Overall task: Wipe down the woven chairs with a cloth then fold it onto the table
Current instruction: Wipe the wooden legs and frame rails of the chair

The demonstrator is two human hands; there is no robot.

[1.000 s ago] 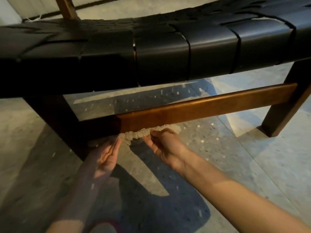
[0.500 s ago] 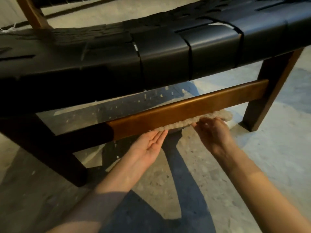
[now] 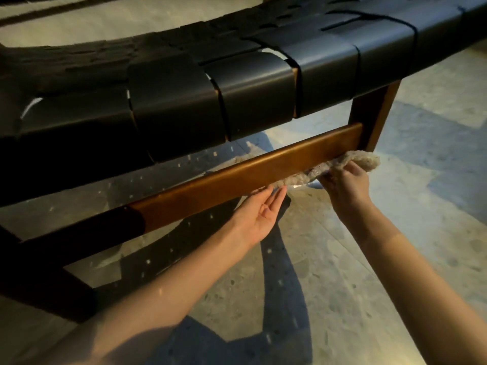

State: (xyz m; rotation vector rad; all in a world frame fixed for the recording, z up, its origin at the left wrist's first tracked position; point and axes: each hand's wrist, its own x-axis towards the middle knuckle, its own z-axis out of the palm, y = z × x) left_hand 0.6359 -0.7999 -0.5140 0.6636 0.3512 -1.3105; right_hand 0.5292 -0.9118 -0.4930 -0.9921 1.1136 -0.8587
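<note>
The right hand (image 3: pixel 342 185) has its fingers curled round a bunched, pale cloth (image 3: pixel 365 159), pinching it up against the lower edge of the wooden rail (image 3: pixel 237 180). The left hand (image 3: pixel 259 214) lies palm up with its fingers straight and together, and the fingertips touch the cloth's left end just under the rail. The cloth runs along the rail's right end, close beside the chair leg (image 3: pixel 374 117), and part of it bulges out past the right hand toward that leg. Above it hangs the chair's seat (image 3: pixel 210 96) of broad black woven straps. The step in hand looks like wiping the underside and front of the rail. To do it well, the cloth probably wants even upward pressure from both hands, a pass right into the corner where rail meets leg, and a spread-out fold rather than a tight roll so more fabric meets the wood. The speckled floor (image 3: pixel 395 259) lies beneath. No table is in view. No brand, label or writing can be read anywhere.
</note>
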